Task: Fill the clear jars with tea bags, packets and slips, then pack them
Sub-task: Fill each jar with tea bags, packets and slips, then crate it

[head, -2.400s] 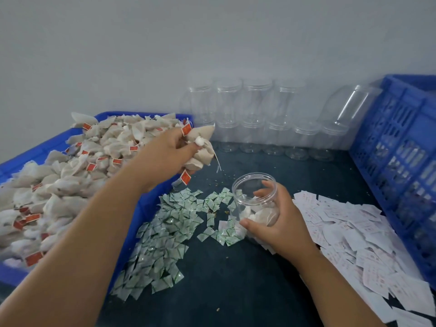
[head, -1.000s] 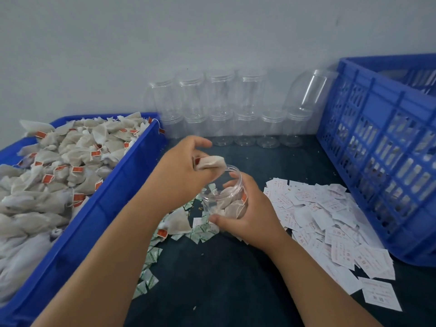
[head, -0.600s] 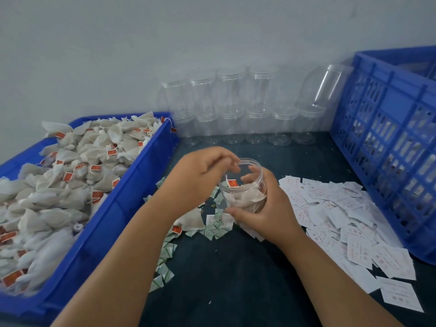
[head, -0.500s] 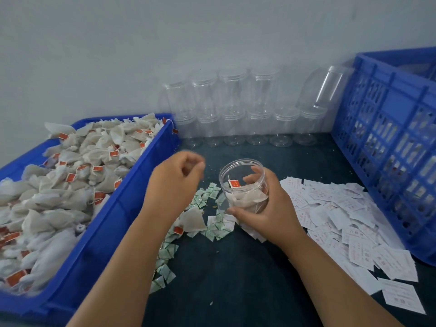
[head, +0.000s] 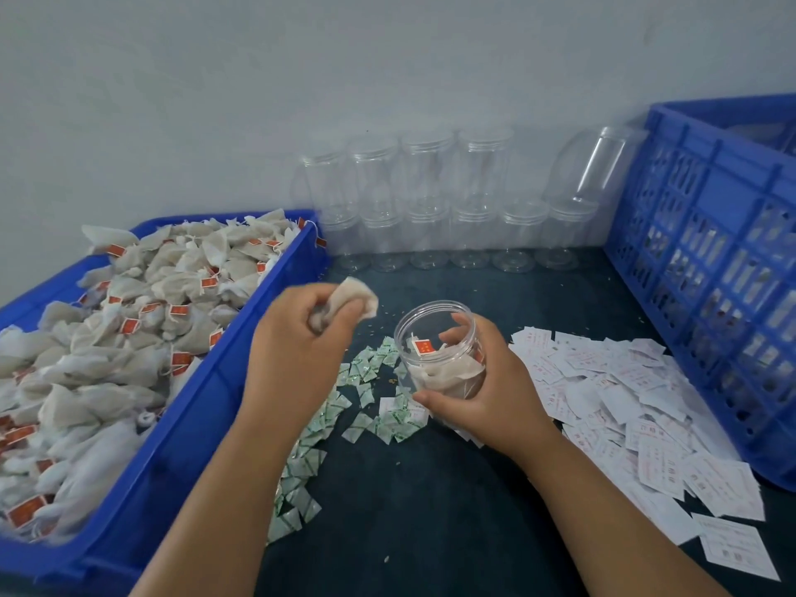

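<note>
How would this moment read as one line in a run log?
right hand: holds clear jar | left hand: grips tea bag beside jar mouth | jar contents: several tea bags | stage: filling

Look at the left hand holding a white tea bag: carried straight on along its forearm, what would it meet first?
Probably the empty clear plastic jars stacked by the wall: the left hand, gripping the white tea bag, points left of the open clear jar. Depth is uncertain.

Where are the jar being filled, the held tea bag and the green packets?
jar (head: 409,364), head view, clear left wall.
tea bag (head: 358,295), head view, free white corner.
green packets (head: 366,372), head view, pile's upper part.
</note>
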Demonstrator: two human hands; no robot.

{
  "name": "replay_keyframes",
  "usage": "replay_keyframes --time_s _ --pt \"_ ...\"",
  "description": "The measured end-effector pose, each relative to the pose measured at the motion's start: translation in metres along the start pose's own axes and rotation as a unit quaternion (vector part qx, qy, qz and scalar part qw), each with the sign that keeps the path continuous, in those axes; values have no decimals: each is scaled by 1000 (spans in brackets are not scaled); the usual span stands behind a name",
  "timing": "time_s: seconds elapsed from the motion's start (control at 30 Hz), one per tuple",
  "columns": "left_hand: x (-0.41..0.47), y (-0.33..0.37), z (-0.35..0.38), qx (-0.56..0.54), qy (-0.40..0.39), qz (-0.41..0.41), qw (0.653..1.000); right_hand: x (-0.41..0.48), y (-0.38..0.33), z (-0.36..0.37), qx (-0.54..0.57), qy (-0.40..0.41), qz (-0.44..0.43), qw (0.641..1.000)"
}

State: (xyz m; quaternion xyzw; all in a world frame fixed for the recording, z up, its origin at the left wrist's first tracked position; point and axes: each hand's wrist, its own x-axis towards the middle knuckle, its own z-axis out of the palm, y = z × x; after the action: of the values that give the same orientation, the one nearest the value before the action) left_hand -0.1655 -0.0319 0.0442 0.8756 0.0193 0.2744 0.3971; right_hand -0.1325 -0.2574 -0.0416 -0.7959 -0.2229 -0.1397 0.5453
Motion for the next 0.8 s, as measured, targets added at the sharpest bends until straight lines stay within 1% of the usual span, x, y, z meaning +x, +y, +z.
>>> replay_keyframes --time_s 0.03,0.1,0.13,0.2,0.23,0.27,0.37,0.4,0.47,0.5,0.53,0.6,0.63,0.67,0.7,0.73,0.77,0.8 --pt "4 12 -3 -30 -7 30 999 0 0 1 -4 -4 -3 1000" --pt "9 31 1 -36 -71 67 995 -1 0 2 -4 -10 -5 1000" --pt "10 37 6 -3 -111 73 991 -1 0 3 1 -13 -4 1000" --pt "15 44 21 109 -180 84 974 -1 2 3 10 -12 -8 1000" --pt "16 46 27 145 -208 86 963 -1 2 3 8 -9 -12 1000" --pt "18 47 31 148 -231 87 958 -1 2 2 5 -6 -13 1000" --pt "19 42 33 66 -239 65 967 -1 -1 0 27 11 -5 1000" --pt "18 38 32 55 -257 57 963 -1 -3 0 29 17 -5 999" --pt "13 31 30 17 -325 46 945 -1 -4 1 25 16 -4 1000" --pt "10 28 30 -19 -332 49 942 -2 -3 2 28 13 -1 1000" --pt "9 24 29 -58 -298 58 951 -2 -2 3 32 12 3 999" --pt "8 12 27 -110 -146 56 982 -2 -1 3 32 18 9 999" --pt "9 1 26 -88 -81 40 992 -2 -1 3 32 22 13 999" --pt "10 -11 24 -33 -61 12 998 -2 -1 2 34 28 17 999" --pt "10 -23 23 52 -99 -23 993 -1 -2 1 39 36 21 998" --pt "8 -36 25 147 -170 -53 973 -1 -3 1 46 45 24 998" --pt "5 -48 29 222 -235 -73 944 0 -4 0 51 51 28 997" --pt "0 -58 34 266 -272 -86 921 1 -4 0 51 54 31 997"
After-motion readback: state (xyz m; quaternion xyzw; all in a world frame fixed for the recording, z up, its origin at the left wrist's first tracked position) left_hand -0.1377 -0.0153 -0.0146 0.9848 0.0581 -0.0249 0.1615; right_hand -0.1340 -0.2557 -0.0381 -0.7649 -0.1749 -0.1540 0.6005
